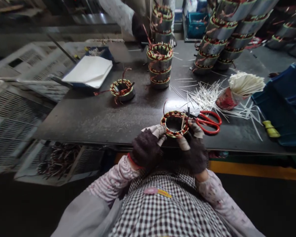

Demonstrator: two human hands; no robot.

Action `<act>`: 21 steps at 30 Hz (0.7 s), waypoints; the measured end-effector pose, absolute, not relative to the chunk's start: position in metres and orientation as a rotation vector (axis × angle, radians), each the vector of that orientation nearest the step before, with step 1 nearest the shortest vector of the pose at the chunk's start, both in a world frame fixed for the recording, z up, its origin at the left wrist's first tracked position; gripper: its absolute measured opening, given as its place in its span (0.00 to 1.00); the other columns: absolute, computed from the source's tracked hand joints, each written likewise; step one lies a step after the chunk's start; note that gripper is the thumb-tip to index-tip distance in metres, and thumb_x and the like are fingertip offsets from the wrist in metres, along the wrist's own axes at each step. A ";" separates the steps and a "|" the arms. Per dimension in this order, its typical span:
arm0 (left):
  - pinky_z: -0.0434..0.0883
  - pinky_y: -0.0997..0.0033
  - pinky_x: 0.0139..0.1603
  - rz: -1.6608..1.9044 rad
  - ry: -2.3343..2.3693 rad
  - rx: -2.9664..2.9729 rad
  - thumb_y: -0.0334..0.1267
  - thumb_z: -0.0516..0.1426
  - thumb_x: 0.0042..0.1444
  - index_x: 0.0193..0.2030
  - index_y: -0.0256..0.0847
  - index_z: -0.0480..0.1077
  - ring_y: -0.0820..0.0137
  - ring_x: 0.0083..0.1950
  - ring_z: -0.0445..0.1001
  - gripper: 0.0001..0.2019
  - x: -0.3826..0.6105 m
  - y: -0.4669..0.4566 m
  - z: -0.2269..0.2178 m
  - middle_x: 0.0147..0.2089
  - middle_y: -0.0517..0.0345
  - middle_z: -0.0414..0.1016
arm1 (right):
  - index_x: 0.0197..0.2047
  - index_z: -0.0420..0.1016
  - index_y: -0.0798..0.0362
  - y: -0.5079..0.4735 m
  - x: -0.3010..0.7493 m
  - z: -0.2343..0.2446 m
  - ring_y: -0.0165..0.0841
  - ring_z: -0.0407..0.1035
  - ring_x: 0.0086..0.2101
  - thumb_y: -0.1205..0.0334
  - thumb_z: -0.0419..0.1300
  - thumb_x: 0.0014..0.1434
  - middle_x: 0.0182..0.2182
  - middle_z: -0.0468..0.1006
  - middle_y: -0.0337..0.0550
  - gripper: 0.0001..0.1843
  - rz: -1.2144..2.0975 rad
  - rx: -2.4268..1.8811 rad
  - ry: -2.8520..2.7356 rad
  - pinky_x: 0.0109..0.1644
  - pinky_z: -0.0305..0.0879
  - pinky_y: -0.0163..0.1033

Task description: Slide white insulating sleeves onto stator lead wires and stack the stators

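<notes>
A wound motor stator (165,129) with copper coils and a yellow-green lined rim sits at the table's front edge. My left hand (148,146), in a dark glove with pale-wrapped fingertips, grips its left side. On the opposite side my right hand (195,151), gloved alike, has thumb and fingers closed on the rim. A thin pale strip (183,124) stands up across the ring's opening near the right thumb. Red-handled scissors (209,122) lie just right of the stator, their blades partly hidden behind it.
Stacked stators (160,65) stand at mid-table, with taller stacks (207,52) behind right. A single stator (122,91) sits left. White sticks (207,95) lie scattered near a red cup (227,98). A yellow-handled tool (271,129) and blue bin (283,108) are right. A co-worker's gloved hand (139,29) is behind.
</notes>
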State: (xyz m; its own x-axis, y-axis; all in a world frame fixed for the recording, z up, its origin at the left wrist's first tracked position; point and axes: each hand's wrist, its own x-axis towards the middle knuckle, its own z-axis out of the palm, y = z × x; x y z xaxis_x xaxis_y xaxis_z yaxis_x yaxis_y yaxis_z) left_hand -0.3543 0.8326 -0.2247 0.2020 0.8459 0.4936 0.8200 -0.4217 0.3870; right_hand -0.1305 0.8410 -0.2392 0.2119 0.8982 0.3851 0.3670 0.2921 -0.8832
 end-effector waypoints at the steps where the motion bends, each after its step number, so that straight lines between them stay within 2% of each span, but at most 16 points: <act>1: 0.84 0.39 0.69 0.952 1.639 2.478 0.42 0.61 0.80 0.75 0.49 0.78 0.46 0.67 0.86 0.20 -0.359 0.836 -0.223 0.69 0.41 0.86 | 0.77 0.71 0.47 0.843 -0.137 -0.246 0.54 0.72 0.72 0.40 0.71 0.74 0.72 0.75 0.60 0.37 0.580 -1.327 -1.362 0.82 0.66 0.70; 4: 0.86 0.53 0.58 0.649 1.505 2.762 0.39 0.59 0.80 0.72 0.47 0.81 0.52 0.58 0.89 0.18 -0.367 0.853 -0.205 0.64 0.42 0.88 | 0.80 0.67 0.49 0.868 -0.150 -0.256 0.54 0.71 0.73 0.40 0.71 0.72 0.76 0.72 0.62 0.43 0.633 -1.332 -1.290 0.84 0.63 0.71; 7: 0.82 0.62 0.49 0.290 1.296 2.877 0.38 0.59 0.80 0.70 0.46 0.83 0.57 0.51 0.88 0.18 -0.368 0.880 -0.169 0.57 0.45 0.89 | 0.78 0.70 0.49 0.899 -0.135 -0.251 0.53 0.78 0.66 0.43 0.73 0.68 0.71 0.78 0.60 0.42 0.727 -1.263 -1.382 0.79 0.71 0.69; 9: 0.79 0.64 0.45 0.080 1.110 2.883 0.38 0.60 0.78 0.64 0.46 0.87 0.59 0.46 0.87 0.16 -0.365 0.901 -0.144 0.52 0.49 0.89 | 0.74 0.74 0.50 0.916 -0.115 -0.240 0.54 0.81 0.63 0.46 0.74 0.64 0.66 0.83 0.58 0.40 0.849 -1.184 -1.542 0.75 0.76 0.67; 12: 0.76 0.63 0.43 -0.064 0.853 2.938 0.34 0.63 0.72 0.53 0.47 0.90 0.59 0.43 0.86 0.12 -0.357 0.928 -0.119 0.45 0.53 0.89 | 0.73 0.76 0.48 0.935 -0.088 -0.220 0.53 0.83 0.62 0.51 0.73 0.64 0.62 0.87 0.52 0.36 1.112 -1.023 -1.735 0.72 0.79 0.65; 14: 0.76 0.62 0.42 -0.044 0.716 2.974 0.32 0.64 0.69 0.52 0.49 0.91 0.57 0.44 0.86 0.14 -0.354 0.936 -0.117 0.45 0.54 0.90 | 0.72 0.78 0.46 0.942 -0.080 -0.212 0.51 0.83 0.62 0.52 0.74 0.65 0.61 0.89 0.48 0.34 1.247 -0.952 -1.754 0.70 0.81 0.64; 16: 0.78 0.61 0.43 0.106 0.632 2.971 0.30 0.63 0.68 0.58 0.51 0.89 0.57 0.45 0.88 0.18 -0.355 0.932 -0.127 0.50 0.55 0.91 | 0.68 0.80 0.45 0.943 -0.080 -0.209 0.49 0.84 0.60 0.50 0.76 0.65 0.60 0.89 0.47 0.30 1.311 -0.916 -1.703 0.69 0.82 0.62; 19: 0.84 0.59 0.56 0.557 0.744 2.926 0.32 0.58 0.74 0.62 0.51 0.87 0.57 0.56 0.90 0.19 -0.365 0.919 -0.156 0.62 0.54 0.90 | 0.62 0.82 0.47 0.932 -0.086 -0.212 0.46 0.86 0.55 0.45 0.77 0.67 0.56 0.90 0.47 0.26 1.279 -0.912 -1.605 0.66 0.84 0.59; 21: 0.83 0.52 0.67 0.832 0.806 2.946 0.34 0.58 0.76 0.61 0.52 0.87 0.56 0.63 0.88 0.18 -0.371 0.914 -0.175 0.62 0.55 0.91 | 0.59 0.84 0.48 0.924 -0.088 -0.216 0.45 0.86 0.53 0.42 0.78 0.65 0.53 0.90 0.47 0.27 1.203 -0.924 -1.576 0.63 0.86 0.57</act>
